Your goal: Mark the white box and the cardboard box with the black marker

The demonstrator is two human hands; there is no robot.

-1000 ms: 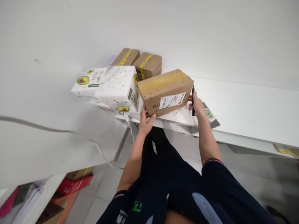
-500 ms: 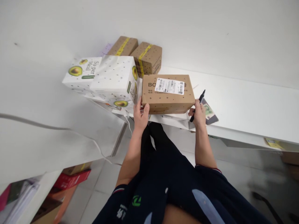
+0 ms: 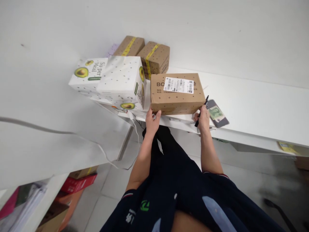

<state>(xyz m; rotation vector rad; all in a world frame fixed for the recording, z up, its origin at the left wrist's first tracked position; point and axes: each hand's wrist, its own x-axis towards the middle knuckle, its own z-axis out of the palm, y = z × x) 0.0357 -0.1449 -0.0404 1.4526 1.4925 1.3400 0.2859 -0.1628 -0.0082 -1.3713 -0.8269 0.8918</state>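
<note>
A brown cardboard box (image 3: 178, 100) with a white printed label (image 3: 179, 85) on top sits at the front of the white desk. My left hand (image 3: 152, 122) grips its lower near-left corner, the fingertips partly hidden against the box. At the near-right corner is my right hand (image 3: 204, 118), closed around a black marker pen (image 3: 207, 99); its fingers also touch the box or lie right beside it. Just right of that hand lies a phone (image 3: 223, 121) with a green banknote (image 3: 215, 112) showing on it.
White avocado-printed boxes (image 3: 120, 77) stand left of the brown box. Two taped cartons (image 3: 130, 46) are behind, against the wall. A white cable (image 3: 138, 138) hangs off the desk's front edge. Shelves with a red box (image 3: 78, 183) are at lower left.
Both hands have slid lower along the box's near side, toward my body. The marker has shifted left, uncovering more of the phone. The whole view has moved slightly.
</note>
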